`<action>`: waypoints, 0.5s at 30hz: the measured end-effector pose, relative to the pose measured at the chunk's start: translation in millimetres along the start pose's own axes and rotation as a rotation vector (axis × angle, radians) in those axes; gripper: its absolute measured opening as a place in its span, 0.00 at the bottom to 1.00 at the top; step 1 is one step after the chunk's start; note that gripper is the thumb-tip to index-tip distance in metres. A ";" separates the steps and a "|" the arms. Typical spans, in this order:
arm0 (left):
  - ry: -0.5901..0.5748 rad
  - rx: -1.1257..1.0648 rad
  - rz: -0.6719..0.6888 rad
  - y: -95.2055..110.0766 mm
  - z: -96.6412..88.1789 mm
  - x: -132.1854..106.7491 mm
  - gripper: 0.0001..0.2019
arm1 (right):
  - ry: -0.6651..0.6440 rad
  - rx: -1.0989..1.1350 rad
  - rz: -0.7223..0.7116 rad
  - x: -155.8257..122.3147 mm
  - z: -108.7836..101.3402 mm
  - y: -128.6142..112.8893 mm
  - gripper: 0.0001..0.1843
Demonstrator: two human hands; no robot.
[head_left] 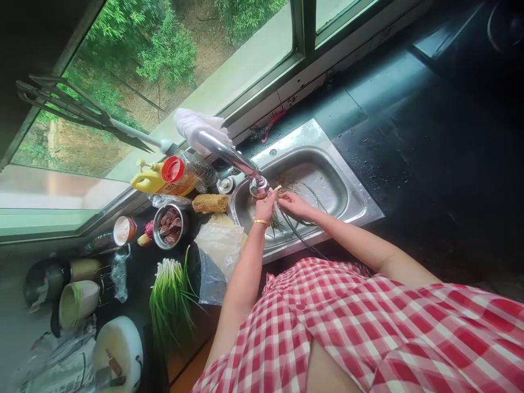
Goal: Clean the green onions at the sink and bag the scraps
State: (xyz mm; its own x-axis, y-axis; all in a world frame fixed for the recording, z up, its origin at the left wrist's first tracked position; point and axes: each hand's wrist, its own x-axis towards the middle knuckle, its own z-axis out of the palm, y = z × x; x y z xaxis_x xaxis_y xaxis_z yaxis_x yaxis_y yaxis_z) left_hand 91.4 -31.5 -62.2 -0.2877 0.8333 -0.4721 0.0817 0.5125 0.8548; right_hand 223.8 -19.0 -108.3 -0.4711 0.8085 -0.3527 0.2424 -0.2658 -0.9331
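Head view, tilted: at nine o'clock a bundle of green scallions (171, 289) lies on the dark bench (409, 136), its white ends uppermost. Above it sits a round steel bowl (170, 225) of reddish pieces, a crinkled clear plastic bag (219, 245) beside it and a yellow bottle (164, 177) with a red cap at ten o'clock. At centre, the left hand (266, 206), gold bangle on its wrist, pinches thin green stalks (295, 218) under the chrome tap (233, 155). The right hand (292, 203) grips the same stalks over the shiny steel sink (327, 174). Fingertips blur together; stalk ends trail out of sight.
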 end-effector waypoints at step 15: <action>0.105 0.002 -0.043 -11.0 4.2 -6.9 0.10 | -0.108 0.295 0.026 -10.8 0.9 -5.5 0.19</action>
State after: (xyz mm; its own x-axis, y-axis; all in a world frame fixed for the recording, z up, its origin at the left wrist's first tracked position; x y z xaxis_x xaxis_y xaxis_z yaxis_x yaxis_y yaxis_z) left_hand 96.5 -42.0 -69.2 -0.3893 0.7844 -0.4829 0.0688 0.5475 0.8339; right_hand 226.8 -26.7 -99.5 -0.5596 0.7431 -0.3670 0.0063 -0.4390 -0.8984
